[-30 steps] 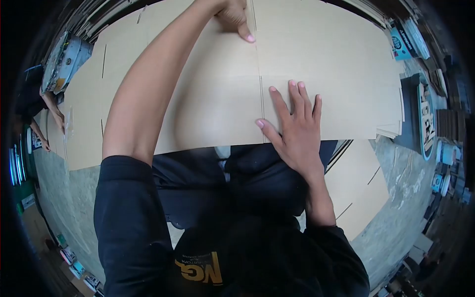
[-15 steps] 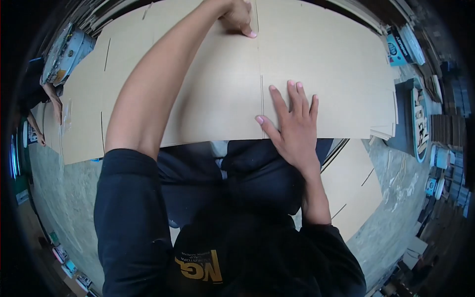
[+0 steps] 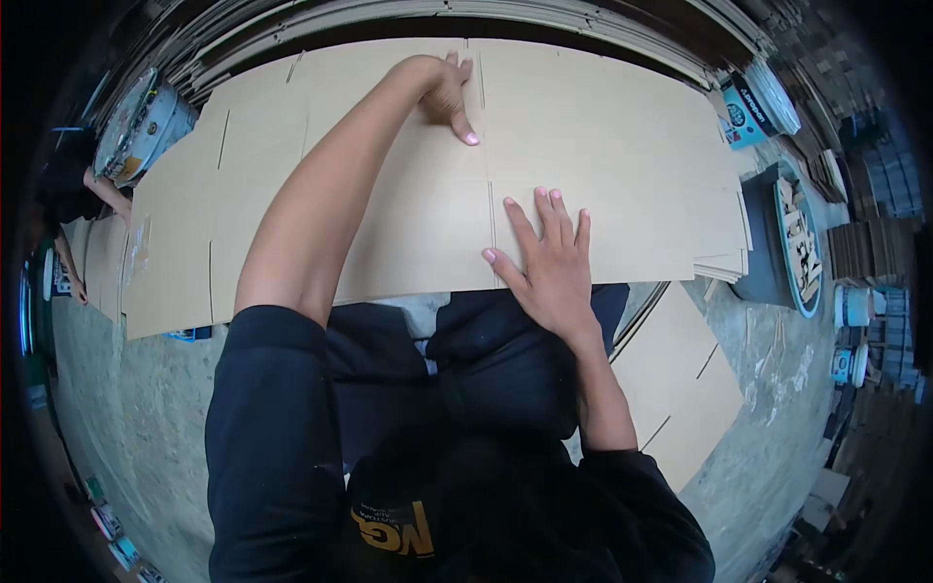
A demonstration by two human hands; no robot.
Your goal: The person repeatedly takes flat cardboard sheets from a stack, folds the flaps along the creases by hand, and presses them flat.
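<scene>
A large flat sheet of brown cardboard with cut slots and a middle crease lies across in front of me, over my knees. My left hand reaches to its far part, thumb and fingers spread on the surface just left of the upper slot. Nearer me, my right hand rests flat with fingers apart, right of the lower slot. Neither hand grips anything. More sheet edges show beneath at the right corner.
Another slotted cardboard piece lies on the floor at right. A dark tub of cardboard scraps and a blue-and-white bucket stand beyond. At left are a pale bucket and another person's arm. Stacked sheets line the back.
The view has tilted, showing more of the far edge and the stacks behind. My left hand has slid a little nearer along the crease; my right hand stays about where it was.
</scene>
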